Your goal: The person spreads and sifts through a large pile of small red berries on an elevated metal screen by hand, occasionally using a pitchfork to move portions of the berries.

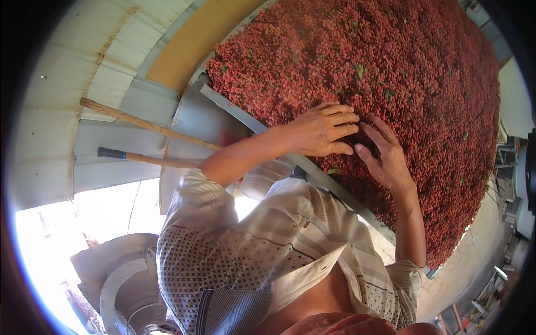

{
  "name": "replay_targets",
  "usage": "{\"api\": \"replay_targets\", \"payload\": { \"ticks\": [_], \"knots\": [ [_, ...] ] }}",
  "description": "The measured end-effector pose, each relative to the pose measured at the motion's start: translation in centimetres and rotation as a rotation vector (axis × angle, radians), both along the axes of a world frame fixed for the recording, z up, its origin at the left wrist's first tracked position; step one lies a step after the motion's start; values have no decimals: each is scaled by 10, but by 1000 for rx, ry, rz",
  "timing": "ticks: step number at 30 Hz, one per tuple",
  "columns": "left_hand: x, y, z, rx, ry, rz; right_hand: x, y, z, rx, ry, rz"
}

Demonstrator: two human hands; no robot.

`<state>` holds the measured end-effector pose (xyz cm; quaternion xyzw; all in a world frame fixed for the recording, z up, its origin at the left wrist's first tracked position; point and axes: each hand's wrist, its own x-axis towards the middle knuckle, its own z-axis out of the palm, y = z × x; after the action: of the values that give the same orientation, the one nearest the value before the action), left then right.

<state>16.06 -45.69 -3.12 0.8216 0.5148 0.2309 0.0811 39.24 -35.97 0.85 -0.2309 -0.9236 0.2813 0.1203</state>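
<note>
A broad, deep heap of small red berry clusters point(435, 111), which look like Sichuan peppercorns, lies in front of me with a few green leaves point(359, 71) mixed in. My left hand point(329, 129) rests over the near part of the heap, palm down, fingers stretched and slightly apart. Close to its right, my right hand point(386, 159) curves toward it, thumb and fingers spread, the tips at the berries. The two hands nearly meet at the fingertips. Neither visibly grips anything, though the berries beneath the palms are hidden.
A metal rim point(240, 114) runs along the heap's near edge, against my body. Two wooden handles, one bare point(139, 127) and one dark-tipped point(142, 158), lean at the left by a panelled wall point(106, 156). A round metal machine point(131, 287) stands at lower left; assorted clutter point(505, 184) lies far right.
</note>
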Motion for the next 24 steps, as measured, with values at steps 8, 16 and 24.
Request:
{"api": "replay_targets", "payload": {
  "ticks": [8,16,24],
  "knots": [
    [-43,7,-28,-143,175,249,-47,45,-14,235,28,16],
    [-108,48,12,-102,278,612,-133,81,2,329,23,33],
    [-169,77,-14,-87,116,599,-154,85,-39,306,-166,25]
  ]
}}
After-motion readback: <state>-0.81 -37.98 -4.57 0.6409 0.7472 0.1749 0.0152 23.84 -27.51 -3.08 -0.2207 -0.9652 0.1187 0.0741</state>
